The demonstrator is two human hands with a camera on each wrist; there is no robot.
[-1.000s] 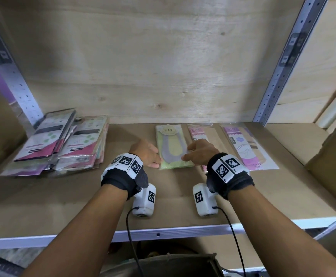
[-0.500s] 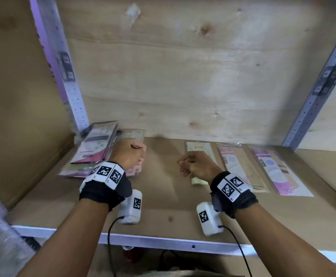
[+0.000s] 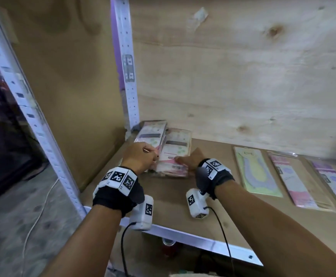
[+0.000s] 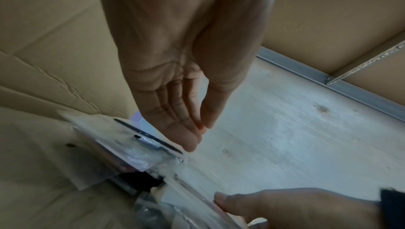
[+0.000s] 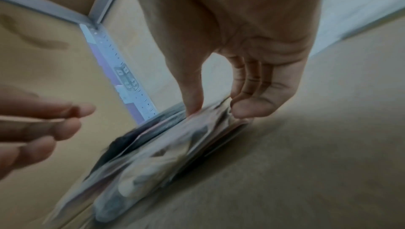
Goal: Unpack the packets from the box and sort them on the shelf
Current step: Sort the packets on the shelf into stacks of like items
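Item: stack of packets point(image 3: 168, 154), lying at the shelf point(image 3: 213, 198) back-left corner beside the upright post point(image 3: 128, 80).

Change: you are shifting both hands off the yellow packet point(image 3: 257, 172) at mid-shelf and over to this stack.

Left hand point(image 3: 140, 159): fingers straight, touching the stack's left edge.

Right hand point(image 3: 191, 159): thumb and fingers seemingly pinching the near edge; the wrist view is blurring.

Meaning: you are probably squaring or lifting the pile, with sorting underway.

The brown shelf point(image 3: 175, 200), edged in front by a metal rail point(image 3: 203, 241), carries a stack of packets point(image 3: 169, 156) in its back left corner and three single packets point(image 3: 257, 172) in a row to the right.
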